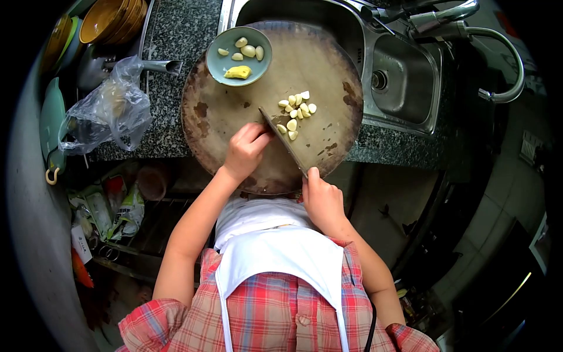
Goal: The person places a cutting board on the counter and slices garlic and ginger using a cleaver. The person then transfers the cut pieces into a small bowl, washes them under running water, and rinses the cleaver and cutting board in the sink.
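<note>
A large round wooden cutting board [226,126] lies in front of me. My right hand [324,199] is closed around the handle of a knife [284,142], whose blade runs diagonally across the board. On the blade's left side is my left hand [246,151], its fingers curled together close to the blade; whatever they hold is hidden. Cut garlic pieces [295,107] are grouped just right of the blade. At the board's upper left edge, a pale blue bowl [214,64] contains several whole garlic cloves [248,51] and a yellow piece of what looks like ginger [238,72].
Behind and right of the board is a metal sink [404,82] with a curved faucet [519,64]. A clear plastic bag [111,108] sits on the left, near stacked brown bowls [108,23]. Below the counter, a shelf [132,261] carries packets.
</note>
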Demonstrator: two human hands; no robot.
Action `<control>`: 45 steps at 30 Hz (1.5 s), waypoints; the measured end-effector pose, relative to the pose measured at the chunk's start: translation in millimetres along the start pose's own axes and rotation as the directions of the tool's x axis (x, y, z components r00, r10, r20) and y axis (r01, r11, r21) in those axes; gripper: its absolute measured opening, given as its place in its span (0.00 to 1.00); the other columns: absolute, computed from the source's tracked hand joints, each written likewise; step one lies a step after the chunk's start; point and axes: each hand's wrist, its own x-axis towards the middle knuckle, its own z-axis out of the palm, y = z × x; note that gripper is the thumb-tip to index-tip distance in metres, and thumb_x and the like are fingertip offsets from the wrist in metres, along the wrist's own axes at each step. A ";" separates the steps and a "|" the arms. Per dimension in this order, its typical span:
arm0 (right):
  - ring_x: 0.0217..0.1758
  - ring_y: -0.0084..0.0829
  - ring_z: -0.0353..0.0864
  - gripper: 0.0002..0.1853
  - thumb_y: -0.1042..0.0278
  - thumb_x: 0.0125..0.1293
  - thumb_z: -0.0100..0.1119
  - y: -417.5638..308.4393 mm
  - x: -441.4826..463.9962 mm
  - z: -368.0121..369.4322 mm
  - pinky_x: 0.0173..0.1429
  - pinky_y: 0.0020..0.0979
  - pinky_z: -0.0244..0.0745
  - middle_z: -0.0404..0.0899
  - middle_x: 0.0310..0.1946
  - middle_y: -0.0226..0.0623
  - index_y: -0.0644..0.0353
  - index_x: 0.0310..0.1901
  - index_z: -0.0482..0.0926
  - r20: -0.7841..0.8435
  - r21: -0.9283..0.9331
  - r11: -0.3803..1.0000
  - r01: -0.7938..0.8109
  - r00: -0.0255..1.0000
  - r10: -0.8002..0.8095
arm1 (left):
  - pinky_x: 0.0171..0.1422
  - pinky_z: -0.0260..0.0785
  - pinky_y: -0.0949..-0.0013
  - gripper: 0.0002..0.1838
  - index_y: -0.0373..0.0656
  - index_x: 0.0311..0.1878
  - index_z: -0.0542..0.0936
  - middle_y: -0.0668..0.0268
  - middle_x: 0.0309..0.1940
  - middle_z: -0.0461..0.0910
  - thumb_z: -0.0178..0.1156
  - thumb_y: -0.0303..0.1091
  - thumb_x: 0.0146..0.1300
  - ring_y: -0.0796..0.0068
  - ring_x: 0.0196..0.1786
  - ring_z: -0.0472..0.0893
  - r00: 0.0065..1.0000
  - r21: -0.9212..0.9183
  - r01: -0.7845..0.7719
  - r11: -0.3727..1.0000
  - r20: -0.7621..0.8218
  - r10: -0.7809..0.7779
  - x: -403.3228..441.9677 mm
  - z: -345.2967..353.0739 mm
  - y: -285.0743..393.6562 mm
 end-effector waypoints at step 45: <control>0.14 0.15 0.59 0.07 0.67 0.73 0.47 15.2 4.3 -37.4 0.16 0.22 0.56 0.62 0.16 0.25 0.61 0.39 0.63 0.006 0.849 0.489 -0.200 0.930 0.368 | 0.45 0.76 0.59 0.15 0.43 0.40 0.77 0.59 0.38 0.80 0.67 0.38 0.53 0.57 0.41 0.82 0.936 0.421 0.181 0.889 0.204 -0.287 155.4 -50.9 -58.3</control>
